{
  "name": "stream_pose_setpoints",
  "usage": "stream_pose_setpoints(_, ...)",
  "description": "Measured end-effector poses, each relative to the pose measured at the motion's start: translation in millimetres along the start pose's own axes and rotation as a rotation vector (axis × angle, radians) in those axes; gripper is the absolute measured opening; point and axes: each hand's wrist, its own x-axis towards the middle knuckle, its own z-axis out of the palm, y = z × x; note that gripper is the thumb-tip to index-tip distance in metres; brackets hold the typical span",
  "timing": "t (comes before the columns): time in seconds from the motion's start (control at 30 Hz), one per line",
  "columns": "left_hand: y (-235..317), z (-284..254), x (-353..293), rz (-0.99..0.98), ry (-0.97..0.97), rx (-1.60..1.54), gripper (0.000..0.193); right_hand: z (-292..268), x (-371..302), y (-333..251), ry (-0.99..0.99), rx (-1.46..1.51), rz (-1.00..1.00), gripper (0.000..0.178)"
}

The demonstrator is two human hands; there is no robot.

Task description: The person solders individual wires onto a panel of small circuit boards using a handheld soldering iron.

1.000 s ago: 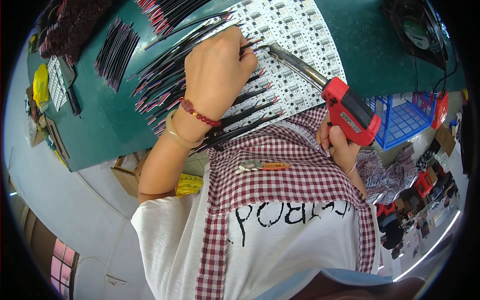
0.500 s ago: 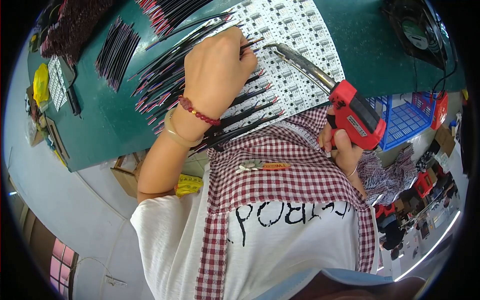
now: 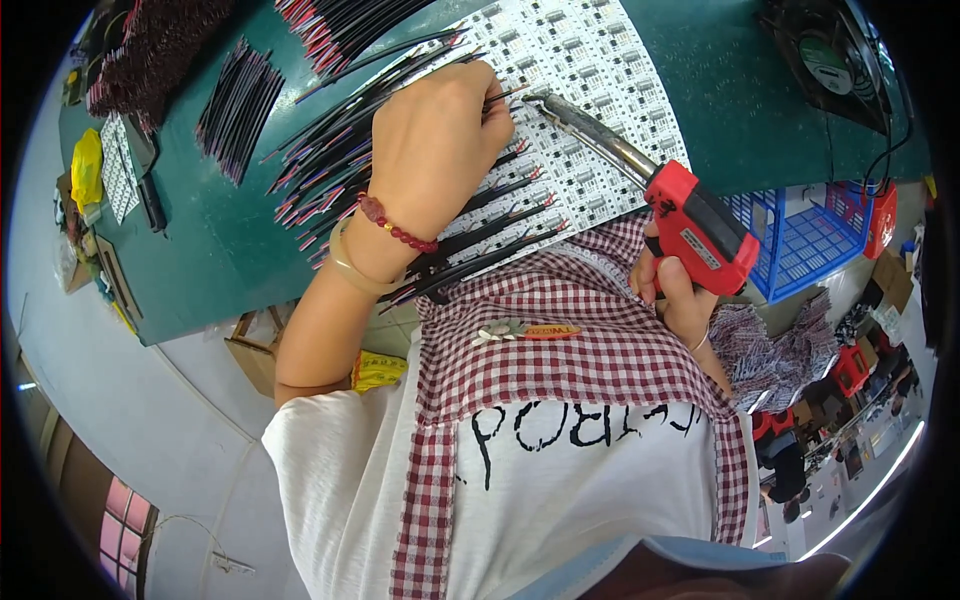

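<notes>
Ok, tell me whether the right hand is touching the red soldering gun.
Touching. The head view shows the right hand holding the red soldering gun, its thumb overlapping the lower edge of the red body.

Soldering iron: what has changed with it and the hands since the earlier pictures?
The soldering iron had shifted slightly right by the middle picture; now the right hand has brought it back left, toward the left hand. Nothing was taken hold of or let go. The left hand stays over the black wires on the white circuit-board sheet.
</notes>
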Motion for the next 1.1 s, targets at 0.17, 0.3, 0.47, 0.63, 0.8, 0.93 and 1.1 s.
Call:
stream_pose_setpoints(0.17,1,2,-2,-0.003,0.033,0.031,0.009,-1,-1,4,-0.007,-0.017,-0.023,0.029)
stream_pose_setpoints(0.3,5,4,-4,-0.010,0.050,0.068,0.010,-4,-2,8,-0.054,-0.103,-0.037,0.028)
stream_pose_setpoints(0.47,6,5,-4,-0.005,0.050,0.090,0.010,9,-3,1,0.042,0.023,-0.070,0.027)
stream_pose_setpoints(0.63,6,4,-6,0.001,0.050,0.116,0.011,1,-4,5,-0.012,-0.096,0.002,0.038)
stream_pose_setpoints(0.8,6,6,-5,0.027,0.055,0.138,0.011,3,-6,4,-0.009,-0.063,-0.030,0.043)
stream_pose_setpoints(0.93,5,5,-6,0.028,0.053,0.164,0.012,5,-6,0,0.062,0.008,-0.090,0.046)
stream_pose_setpoints(1.1,6,3,-8,0.052,0.050,0.188,0.013,3,-4,0,0.087,0.033,-0.141,0.050)
